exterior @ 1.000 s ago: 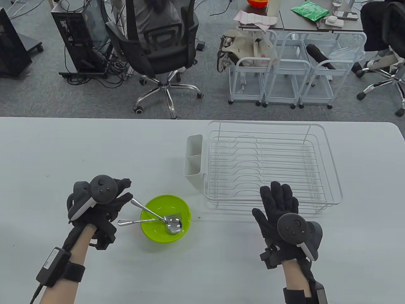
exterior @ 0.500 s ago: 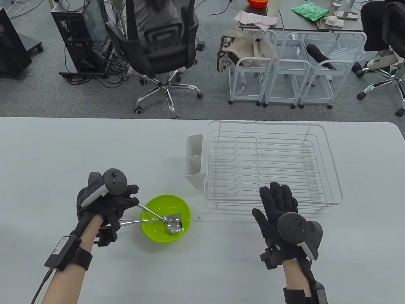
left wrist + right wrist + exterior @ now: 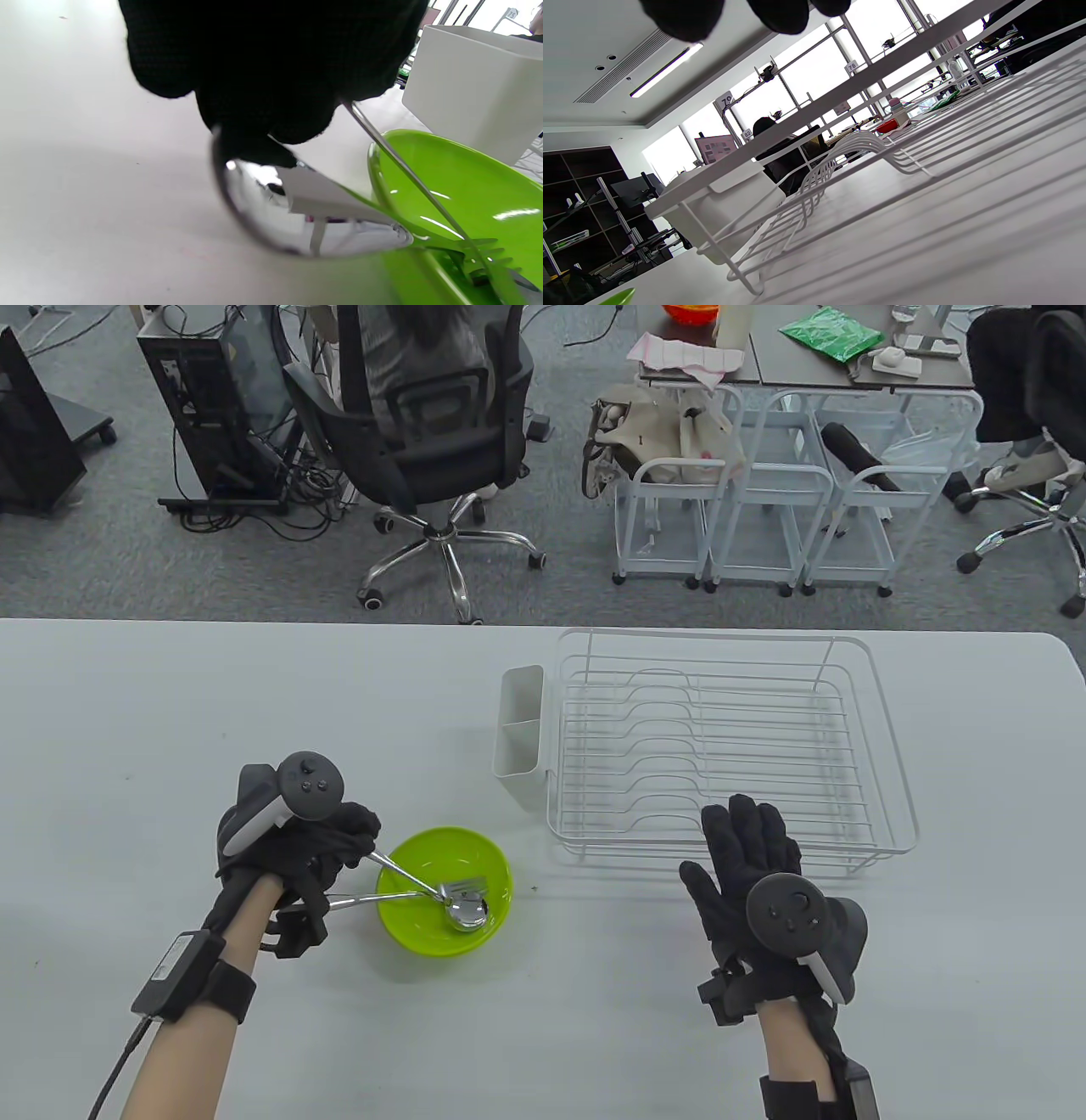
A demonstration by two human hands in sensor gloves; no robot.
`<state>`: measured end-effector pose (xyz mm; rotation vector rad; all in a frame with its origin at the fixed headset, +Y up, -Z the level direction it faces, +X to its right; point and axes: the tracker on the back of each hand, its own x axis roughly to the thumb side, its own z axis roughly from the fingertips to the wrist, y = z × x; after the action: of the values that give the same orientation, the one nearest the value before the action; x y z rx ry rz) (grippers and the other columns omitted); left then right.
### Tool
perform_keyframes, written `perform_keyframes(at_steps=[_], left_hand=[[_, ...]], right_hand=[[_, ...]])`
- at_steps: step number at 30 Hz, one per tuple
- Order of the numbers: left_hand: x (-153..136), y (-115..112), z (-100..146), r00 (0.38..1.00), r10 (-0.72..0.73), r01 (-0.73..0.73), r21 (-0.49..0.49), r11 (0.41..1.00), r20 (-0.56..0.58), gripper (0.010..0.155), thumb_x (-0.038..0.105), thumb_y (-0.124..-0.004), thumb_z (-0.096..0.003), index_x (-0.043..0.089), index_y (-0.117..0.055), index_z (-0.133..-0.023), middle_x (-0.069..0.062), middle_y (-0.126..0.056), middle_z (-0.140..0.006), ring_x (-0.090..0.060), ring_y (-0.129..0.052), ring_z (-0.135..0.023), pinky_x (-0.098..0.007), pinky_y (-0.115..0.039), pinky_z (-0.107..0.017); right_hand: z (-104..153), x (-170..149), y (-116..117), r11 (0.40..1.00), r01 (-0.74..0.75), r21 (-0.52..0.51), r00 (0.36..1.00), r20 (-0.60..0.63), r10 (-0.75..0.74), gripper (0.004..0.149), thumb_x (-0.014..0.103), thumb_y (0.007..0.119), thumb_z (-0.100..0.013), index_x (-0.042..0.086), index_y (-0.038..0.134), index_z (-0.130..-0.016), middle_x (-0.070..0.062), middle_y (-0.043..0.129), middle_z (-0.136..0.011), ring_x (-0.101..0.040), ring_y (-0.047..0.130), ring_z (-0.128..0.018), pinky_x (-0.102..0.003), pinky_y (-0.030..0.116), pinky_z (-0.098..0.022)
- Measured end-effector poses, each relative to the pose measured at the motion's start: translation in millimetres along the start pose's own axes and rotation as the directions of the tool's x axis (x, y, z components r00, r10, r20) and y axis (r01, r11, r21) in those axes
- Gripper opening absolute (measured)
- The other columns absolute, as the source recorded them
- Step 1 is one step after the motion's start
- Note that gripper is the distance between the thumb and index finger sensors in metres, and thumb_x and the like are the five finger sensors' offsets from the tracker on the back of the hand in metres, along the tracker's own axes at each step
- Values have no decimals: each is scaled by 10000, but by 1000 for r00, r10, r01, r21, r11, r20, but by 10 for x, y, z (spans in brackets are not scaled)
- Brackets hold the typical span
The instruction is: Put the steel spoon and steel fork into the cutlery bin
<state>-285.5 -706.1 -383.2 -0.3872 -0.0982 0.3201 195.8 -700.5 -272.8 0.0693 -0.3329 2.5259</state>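
My left hand (image 3: 301, 848) has its grip closed around a utensil handle at the left rim of the green bowl (image 3: 492, 903) on the counter (image 3: 127, 712); I cannot tell whether that handle belongs to the spoon (image 3: 467, 910) or the fork (image 3: 462, 887), whose heads both lie inside the bowl. My right hand (image 3: 751, 865) lies flat with its grip wide, fingers spread, holding nothing, just at the near edge of the wire rack (image 3: 882, 780). The bin (image 3: 519, 734) hangs on the rack's left end, beyond the bowl.
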Motion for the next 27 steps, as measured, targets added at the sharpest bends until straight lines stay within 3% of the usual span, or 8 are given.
perform_keyframes(at_steps=[10, 17, 21, 27], left_hand=[[7, 104, 86, 991, 105, -111, 66, 992, 86, 392, 425, -807, -486, 301, -932, -836, 118, -1134, -624, -114, -1114, -512, -320, -963, -449], [60, 316, 258, 975, 157, -192, 240, 952, 156, 394, 424, -811, -482, 289, -930, -833, 113, -1137, -614, -128, -1118, -497, -311, -976, -441], [162, 464, 347, 974, 116, -177, 332, 927, 196, 396, 430, -819, -476, 281, -919, -830, 116, -1134, -609, -123, -1117, -497, -311, -975, -443], [384, 732, 470, 967, 71, -191, 511, 838, 245, 400, 440, -826, -472, 276, -899, -829, 125, -1126, -608, -118, -1115, -498, -307, -976, -443]], right_hand=[[4, -15, -12, 1000, -4, -13, 1000, -12, 4, 696, 479, 665, -503, 171, 536, -1114, -158, 388, -1174, -441, 263, -1084, -619, 280, -718], [2, -20, -17, 1000, 6, -14, 1000, -14, -6, 696, 478, 665, -503, 169, 536, -1114, -159, 391, -1173, -442, 265, -1084, -619, 282, -718], [1, -21, -17, 1000, 10, -13, 1000, -13, -11, 697, 479, 665, -503, 169, 534, -1114, -158, 394, -1173, -442, 268, -1084, -619, 284, -718], [0, -34, -29, 999, 28, -19, 999, -15, -28, 696, 479, 665, -503, 171, 533, -1114, -159, 392, -1173, -441, 265, -1085, -619, 283, -718]])
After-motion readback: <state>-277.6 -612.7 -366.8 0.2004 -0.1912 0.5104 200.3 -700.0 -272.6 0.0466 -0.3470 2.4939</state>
